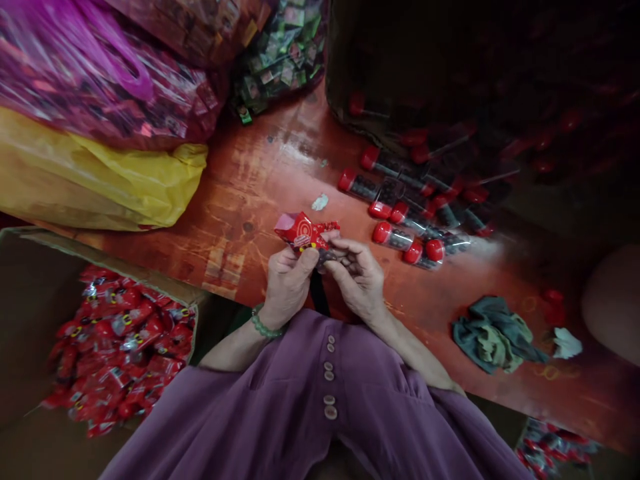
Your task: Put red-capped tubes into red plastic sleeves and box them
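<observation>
Close to my body, above the table's front edge, both hands meet on a red printed wrapper with a flared open top. My left hand, with a green bead bracelet at the wrist, pinches the wrapper's lower left side. My right hand has its thumb and fingers closed at the right side, around a small clear container with dark contents. Fingers partly cover that container. Farther right on the table lie several clear tubes with red caps and dark contents.
An open carton of red wrapped packs stands at the lower left. A yellow bag and a purple bag fill the upper left. A dark box spills tubes at the upper right. A crumpled dark cloth lies right on the red table.
</observation>
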The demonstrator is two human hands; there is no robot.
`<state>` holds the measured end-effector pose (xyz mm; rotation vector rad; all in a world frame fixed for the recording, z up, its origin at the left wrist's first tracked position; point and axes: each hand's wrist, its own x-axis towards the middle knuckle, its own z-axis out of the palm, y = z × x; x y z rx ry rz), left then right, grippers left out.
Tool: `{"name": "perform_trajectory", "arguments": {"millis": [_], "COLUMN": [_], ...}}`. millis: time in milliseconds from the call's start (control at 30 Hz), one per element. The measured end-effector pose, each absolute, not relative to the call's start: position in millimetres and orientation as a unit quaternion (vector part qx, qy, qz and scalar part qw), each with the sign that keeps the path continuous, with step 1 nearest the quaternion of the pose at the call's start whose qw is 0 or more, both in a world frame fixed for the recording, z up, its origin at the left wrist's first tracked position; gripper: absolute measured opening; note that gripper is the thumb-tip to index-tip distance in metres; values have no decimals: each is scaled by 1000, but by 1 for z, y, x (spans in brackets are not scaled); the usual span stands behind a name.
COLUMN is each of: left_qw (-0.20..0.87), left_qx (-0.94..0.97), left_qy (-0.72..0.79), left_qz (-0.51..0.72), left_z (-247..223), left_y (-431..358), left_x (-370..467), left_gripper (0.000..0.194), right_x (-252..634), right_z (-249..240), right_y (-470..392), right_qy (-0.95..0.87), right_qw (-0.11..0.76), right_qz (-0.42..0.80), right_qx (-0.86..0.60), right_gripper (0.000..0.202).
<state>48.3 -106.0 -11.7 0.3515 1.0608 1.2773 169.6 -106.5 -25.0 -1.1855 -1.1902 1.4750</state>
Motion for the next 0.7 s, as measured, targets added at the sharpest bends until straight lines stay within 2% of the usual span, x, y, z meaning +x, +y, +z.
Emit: {"name": "perform_trajectory", "arguments": {"millis": [233,433,700], "left_qw": [636,628,669], "left_qx": [151,160,204], "left_qy": [466,480,466], "left_qz": [596,591,542], "left_z": [-11,-17,-23], "left_y": [-104,-105,-114], "left_x": [43,51,51], "left_gripper": [40,32,28], "right_x": [169,167,176], "right_z": [-24,-25,-35], "right_y": [-104,-102,-90], "right_qy": [-471,-459,-521], "right_qw": [428,446,531], "right_qz": [615,604,534], "right_qx": [-467,-475,-400], "right_gripper": [26,26,19]}}
